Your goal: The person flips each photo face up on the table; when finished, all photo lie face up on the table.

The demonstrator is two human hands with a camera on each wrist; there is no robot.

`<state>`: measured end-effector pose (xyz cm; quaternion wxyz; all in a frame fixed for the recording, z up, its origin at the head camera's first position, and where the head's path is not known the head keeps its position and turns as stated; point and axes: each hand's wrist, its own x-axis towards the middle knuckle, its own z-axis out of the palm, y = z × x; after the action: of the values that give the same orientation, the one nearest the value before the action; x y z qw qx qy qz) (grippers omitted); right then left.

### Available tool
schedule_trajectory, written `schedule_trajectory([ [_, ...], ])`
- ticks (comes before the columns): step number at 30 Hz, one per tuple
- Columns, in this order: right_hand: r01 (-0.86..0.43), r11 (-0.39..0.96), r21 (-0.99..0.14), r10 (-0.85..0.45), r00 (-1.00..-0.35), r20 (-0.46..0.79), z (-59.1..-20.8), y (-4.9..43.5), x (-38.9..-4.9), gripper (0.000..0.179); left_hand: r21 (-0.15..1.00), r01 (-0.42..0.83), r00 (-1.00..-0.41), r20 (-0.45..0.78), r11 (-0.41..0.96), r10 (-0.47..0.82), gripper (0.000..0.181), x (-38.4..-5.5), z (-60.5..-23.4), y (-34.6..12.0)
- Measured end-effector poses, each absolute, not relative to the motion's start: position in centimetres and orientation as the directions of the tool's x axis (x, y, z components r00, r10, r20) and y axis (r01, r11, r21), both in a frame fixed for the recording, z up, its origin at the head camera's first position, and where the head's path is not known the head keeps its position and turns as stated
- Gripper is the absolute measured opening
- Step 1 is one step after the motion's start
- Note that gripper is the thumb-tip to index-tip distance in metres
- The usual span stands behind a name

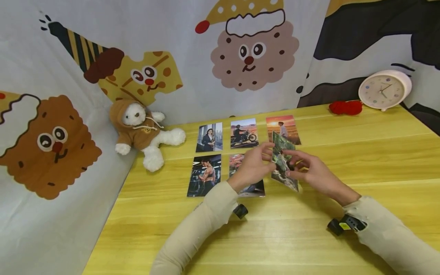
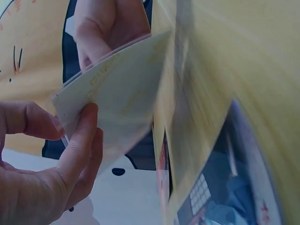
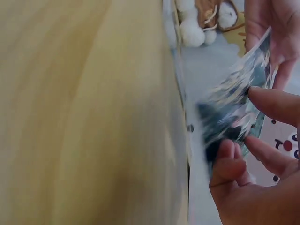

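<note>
My left hand (image 1: pixel 252 164) pinches a stack of photo cards (image 1: pixel 282 162) by its left edge, thumb on one side and fingers on the other. The top card shows a green outdoor picture. In the left wrist view, the stack's pale back (image 2: pixel 119 98) is printed with faint yellow lettering, and more than one layer shows along its edge. My right hand (image 1: pixel 316 173) lies at the picture side, its fingertips and thumb spread apart and touching the card's face. The stack is tilted up above the table, slightly bowed. Under my left hand is a partly hidden card (image 1: pixel 254 190) with pink blossoms.
Cards lie in rows: a suited person (image 1: pixel 209 137), a motorcycle rider (image 1: pixel 244 133), a sunset field (image 1: pixel 290 130), a gym scene (image 1: pixel 204 175). A teddy bear (image 1: pixel 141 133) sits back left; a red bundle (image 1: pixel 345 107) and round clock (image 1: pixel 385 91) stand back right.
</note>
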<state>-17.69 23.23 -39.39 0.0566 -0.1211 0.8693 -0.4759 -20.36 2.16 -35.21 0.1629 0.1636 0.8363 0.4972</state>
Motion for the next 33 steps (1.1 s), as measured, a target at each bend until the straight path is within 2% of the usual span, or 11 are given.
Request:
schedule_trajectory([
  [8, -0.089, 0.573, -0.815, -0.200, -0.979, -0.034, -40.0, 24.9, -17.9, 0.069, 0.963, 0.027, -0.893, -0.098, 0.269, 0.440, 0.066, -20.6, -36.2, 1.1],
  [14, -0.124, 0.553, -0.824, -0.220, -0.976, 0.000, -39.5, 25.8, -17.8, 0.070, 0.976, -0.033, -0.879, -0.131, 0.216, 0.459, 0.068, -20.7, -36.8, 1.0],
  [17, -0.147, 0.553, -0.820, -0.232, -0.973, 0.018, -39.2, 26.4, -17.7, 0.071, 0.953, 0.001, -0.862, -0.153, 0.304, 0.483, 0.067, -20.8, -37.0, 1.1],
  [20, -0.166, 0.581, -0.797, -0.242, -0.970, 0.026, -39.1, 26.9, -17.6, 0.072, 0.887, 0.098, -0.848, -0.163, 0.452, 0.504, 0.069, -20.8, -37.1, 1.3],
  [26, -0.220, 0.700, -0.679, -0.270, -0.962, 0.034, -38.8, 27.6, -17.6, 0.071, 0.725, 0.264, -0.814, -0.186, 0.636, 0.551, 0.073, -20.9, -37.1, 2.3],
  [33, -0.246, 0.799, -0.549, -0.335, -0.940, -0.065, -38.7, 27.9, -18.0, 0.073, 0.455, 0.432, -0.773, -0.258, 0.778, 0.580, 0.072, -21.2, -36.8, 4.2],
])
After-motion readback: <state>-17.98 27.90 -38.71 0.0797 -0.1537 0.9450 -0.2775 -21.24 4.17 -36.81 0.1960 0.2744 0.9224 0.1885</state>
